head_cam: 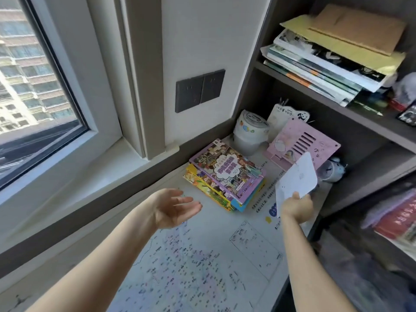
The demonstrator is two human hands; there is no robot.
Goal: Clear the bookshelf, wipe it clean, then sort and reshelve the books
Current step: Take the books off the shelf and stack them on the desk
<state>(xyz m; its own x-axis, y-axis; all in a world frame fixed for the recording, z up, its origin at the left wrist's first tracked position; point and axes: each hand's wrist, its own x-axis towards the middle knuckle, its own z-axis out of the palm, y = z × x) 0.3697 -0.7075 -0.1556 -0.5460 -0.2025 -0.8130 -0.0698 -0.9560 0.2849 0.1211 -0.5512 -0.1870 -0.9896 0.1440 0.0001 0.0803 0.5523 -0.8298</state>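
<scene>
The grey bookshelf rises at the right, its upper shelf carrying a slanted pile of magazines and envelopes. A map mat covers the desk, where a stack of picture books lies near the back wall, with a pink book stand near it. The right hand grips a white sheet by its lower edge. The left hand hovers palm-up, fingers relaxed, holding nothing.

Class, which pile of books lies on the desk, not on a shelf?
The small stack with the purple cover on top, beside the white tub; the bigger pile lies on the shelf under a yellow envelope.
</scene>
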